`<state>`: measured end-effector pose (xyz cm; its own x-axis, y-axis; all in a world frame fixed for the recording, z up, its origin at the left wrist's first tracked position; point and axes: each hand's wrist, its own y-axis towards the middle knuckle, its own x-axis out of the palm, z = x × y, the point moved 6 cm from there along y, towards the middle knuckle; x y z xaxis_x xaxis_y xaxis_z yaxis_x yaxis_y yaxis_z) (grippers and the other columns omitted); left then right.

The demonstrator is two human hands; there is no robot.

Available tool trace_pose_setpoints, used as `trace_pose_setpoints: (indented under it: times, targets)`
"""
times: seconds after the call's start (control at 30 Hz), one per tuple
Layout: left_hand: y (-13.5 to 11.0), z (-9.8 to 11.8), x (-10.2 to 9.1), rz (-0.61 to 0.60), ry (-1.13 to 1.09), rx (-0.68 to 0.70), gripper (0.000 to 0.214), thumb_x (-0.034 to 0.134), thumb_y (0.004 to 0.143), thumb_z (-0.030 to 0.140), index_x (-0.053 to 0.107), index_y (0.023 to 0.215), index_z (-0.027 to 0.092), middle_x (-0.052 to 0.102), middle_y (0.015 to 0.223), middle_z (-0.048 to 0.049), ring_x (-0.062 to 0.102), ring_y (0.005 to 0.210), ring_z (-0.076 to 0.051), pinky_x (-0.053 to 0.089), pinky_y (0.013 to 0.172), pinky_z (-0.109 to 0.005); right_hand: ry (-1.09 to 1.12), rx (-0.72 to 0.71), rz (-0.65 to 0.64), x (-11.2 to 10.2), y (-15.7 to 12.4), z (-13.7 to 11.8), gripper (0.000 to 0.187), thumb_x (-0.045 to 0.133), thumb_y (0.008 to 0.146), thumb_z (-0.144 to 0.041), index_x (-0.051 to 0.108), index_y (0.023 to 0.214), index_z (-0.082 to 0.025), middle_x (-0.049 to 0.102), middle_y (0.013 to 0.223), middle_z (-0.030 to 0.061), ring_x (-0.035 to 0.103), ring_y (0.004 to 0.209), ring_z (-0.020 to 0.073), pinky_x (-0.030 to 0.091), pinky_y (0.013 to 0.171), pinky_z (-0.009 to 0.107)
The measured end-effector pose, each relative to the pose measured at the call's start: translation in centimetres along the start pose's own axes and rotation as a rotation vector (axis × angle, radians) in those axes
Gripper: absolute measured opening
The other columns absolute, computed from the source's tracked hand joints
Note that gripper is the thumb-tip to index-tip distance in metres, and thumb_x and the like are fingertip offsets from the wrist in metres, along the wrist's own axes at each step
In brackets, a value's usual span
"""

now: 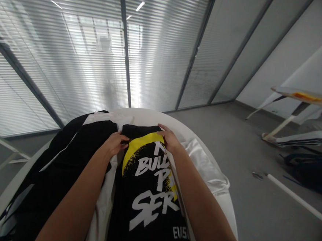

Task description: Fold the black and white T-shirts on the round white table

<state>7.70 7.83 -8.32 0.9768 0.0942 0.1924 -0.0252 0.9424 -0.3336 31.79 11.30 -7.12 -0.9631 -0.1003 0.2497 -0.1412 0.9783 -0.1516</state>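
shirt [150,193] on table [150,114], jacket [64,158] to its left.

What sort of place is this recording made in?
Probably an office-style room set up for handling clothes: glass partition walls with slatted blinds, a grey floor, a white round table piled with garments, including a black printed T-shirt, and what looks like an ironing board at right.

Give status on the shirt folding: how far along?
Done: printed black shirt lies flat on the white table, lettering cut off as if side-folded. In hand: left hand pinches, right hand touches its far edge. Left: black garment and white garment beside it lie loose.
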Motion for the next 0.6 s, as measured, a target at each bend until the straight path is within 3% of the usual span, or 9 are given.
trace_pose_setpoints:
  times: [0.13, 0.3, 0.43, 0.5, 0.6]
  targets:
    - [-0.5, 0.8, 0.3, -0.041, -0.049, 0.014, 0.044, 0.065, 0.055, 0.006, 0.059, 0.096, 0.019, 0.066, 0.098, -0.0043, 0.062, 0.074, -0.014, 0.052, 0.051, -0.021, 0.015, -0.161, 0.009, 0.4, -0.2, -1.6, 0.071, 0.064, 0.057, -0.015, 0.052, 0.127, -0.020, 0.065, 0.079, -0.0026, 0.061, 0.067, 0.0141, 0.050, 0.069, 0.027]
    - [-1.2, 1.7, 0.8, -0.112, -0.116, 0.074, 0.057, 0.061, 0.056, 0.000, 0.061, 0.108, 0.023, 0.065, 0.103, -0.0029, 0.063, 0.077, -0.014, 0.058, 0.057, -0.025, -0.040, -0.239, 0.010, 0.7, -0.7, -3.0, 0.058, 0.064, 0.061, -0.024, 0.056, 0.119, -0.022, 0.067, 0.092, 0.0004, 0.062, 0.082, 0.0175, 0.049, 0.074, 0.030]
    - [-1.9, 3.0, 1.4, -0.190, -0.174, 0.223, 0.068, 0.059, 0.058, -0.003, 0.059, 0.118, 0.028, 0.063, 0.117, -0.0025, 0.065, 0.093, -0.018, 0.061, 0.075, -0.041, 0.028, -0.350, 0.067, 0.4, -0.9, -3.8, 0.039, 0.066, 0.061, -0.029, 0.056, 0.098, -0.023, 0.063, 0.091, -0.0008, 0.060, 0.082, 0.0165, 0.047, 0.072, 0.028]
    - [-2.3, 3.6, 1.7, -0.236, -0.210, 0.312, 0.067, 0.060, 0.059, -0.002, 0.060, 0.120, 0.026, 0.062, 0.123, -0.0040, 0.063, 0.102, -0.021, 0.057, 0.085, -0.049, 0.057, -0.393, 0.086, 0.2, -1.0, -4.2, 0.040, 0.067, 0.059, -0.029, 0.051, 0.095, -0.024, 0.061, 0.088, -0.0022, 0.059, 0.080, 0.0162, 0.048, 0.073, 0.029]
    - [-2.4, 3.7, 2.0, -0.246, -0.247, 0.363, 0.064, 0.063, 0.061, 0.000, 0.062, 0.120, 0.022, 0.063, 0.120, -0.0065, 0.062, 0.105, -0.023, 0.054, 0.089, -0.054, 0.041, -0.353, 0.040, 0.3, -1.0, -4.2, 0.058, 0.067, 0.054, -0.024, 0.047, 0.108, -0.025, 0.060, 0.086, -0.0026, 0.059, 0.080, 0.0170, 0.048, 0.075, 0.031]
